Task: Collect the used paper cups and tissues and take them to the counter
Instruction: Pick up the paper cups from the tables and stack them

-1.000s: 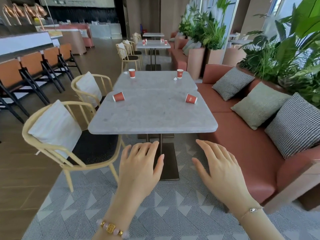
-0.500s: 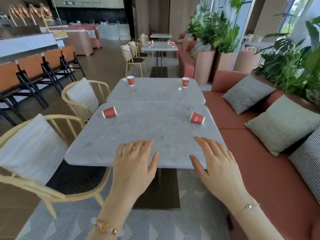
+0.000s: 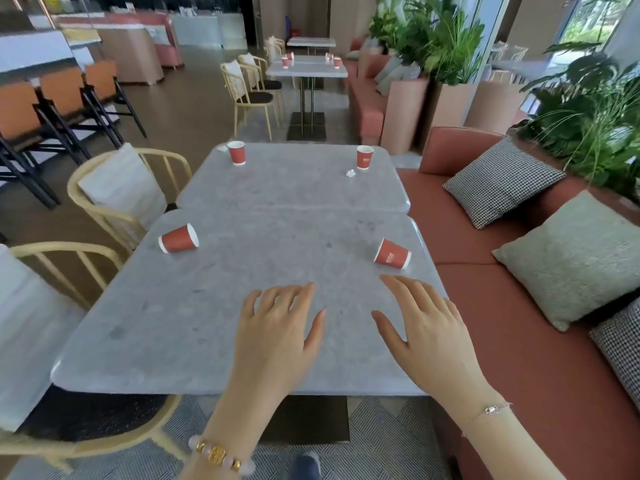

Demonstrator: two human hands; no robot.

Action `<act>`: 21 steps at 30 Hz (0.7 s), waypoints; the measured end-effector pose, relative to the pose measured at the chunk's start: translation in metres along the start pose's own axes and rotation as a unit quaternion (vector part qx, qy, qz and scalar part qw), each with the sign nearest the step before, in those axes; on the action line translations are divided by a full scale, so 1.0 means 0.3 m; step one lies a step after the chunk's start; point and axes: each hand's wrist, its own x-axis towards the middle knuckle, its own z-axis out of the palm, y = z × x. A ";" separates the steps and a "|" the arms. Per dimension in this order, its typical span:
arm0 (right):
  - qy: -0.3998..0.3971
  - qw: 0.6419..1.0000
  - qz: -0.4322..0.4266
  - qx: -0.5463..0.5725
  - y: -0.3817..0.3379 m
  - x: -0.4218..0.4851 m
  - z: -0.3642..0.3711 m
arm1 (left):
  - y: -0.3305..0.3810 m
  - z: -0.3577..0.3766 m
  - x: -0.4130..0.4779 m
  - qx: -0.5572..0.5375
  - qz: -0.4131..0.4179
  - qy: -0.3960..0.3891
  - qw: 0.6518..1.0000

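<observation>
Two grey stone tables [image 3: 277,306] stand pushed together. On the near one a red paper cup [image 3: 178,239] lies on its side at the left, and another tipped cup [image 3: 392,254] lies at the right. On the far table two red cups stand upright, one at the far left [image 3: 237,152] and one at the far right [image 3: 364,156], with a small crumpled white tissue [image 3: 350,173] beside the right one. My left hand [image 3: 277,327] and my right hand [image 3: 426,323] hover flat over the near table, fingers spread, holding nothing. My right fingertips are just short of the right tipped cup.
Yellow-framed chairs with white cushions [image 3: 121,192] line the left side. A red sofa [image 3: 519,323] with checked and green cushions runs along the right, plants behind it. Another table with red cups [image 3: 306,67] stands farther back. The counter [image 3: 104,39] is at the far left.
I have moved forward to the table. Both hands, earlier below the table's near edge, are now over its top, still spread and holding nothing.
</observation>
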 end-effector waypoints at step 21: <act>-0.087 0.991 0.106 -0.012 0.165 0.356 0.336 | -0.129 0.356 0.521 -0.051 0.075 -0.086 0.992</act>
